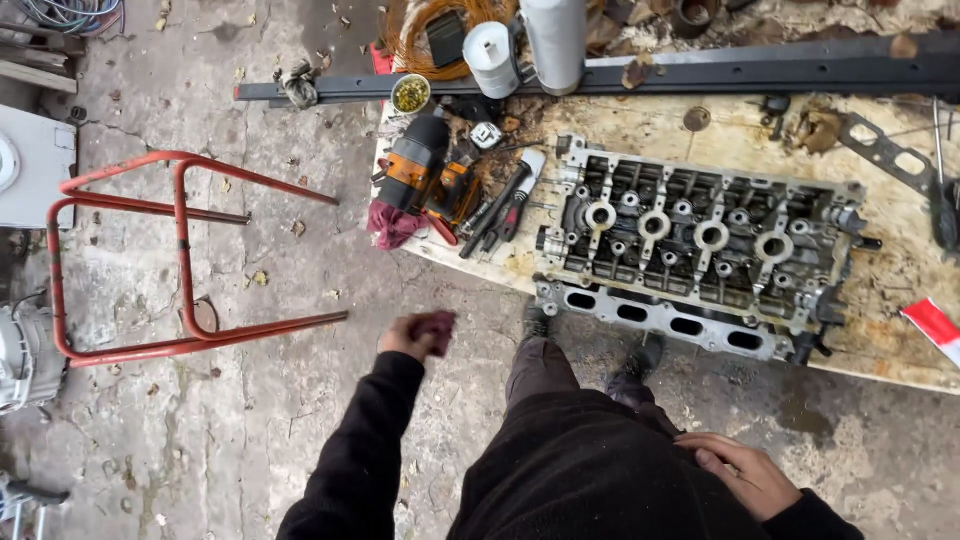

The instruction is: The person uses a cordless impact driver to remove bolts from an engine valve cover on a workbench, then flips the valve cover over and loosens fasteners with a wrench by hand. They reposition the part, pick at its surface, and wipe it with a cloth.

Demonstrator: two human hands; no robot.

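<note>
While we stand at the worktop [900, 250], our left hand [418, 335] closes its fingers on a dark red rag [436, 325].
Our right hand [742, 470] rests open and empty on our jacket [590, 470], near the engine head [700, 250].

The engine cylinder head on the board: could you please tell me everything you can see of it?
The cylinder head is a long block of grey cast metal, grimy and oil-stained. It lies flat near the front edge of a dirty, pale wooden board, top side up. Four round wells run along its middle, flanked by smaller holes and ribs; oblong ports line its near side. Neither hand touches it; dark hand tools lie beside its left end.
</note>
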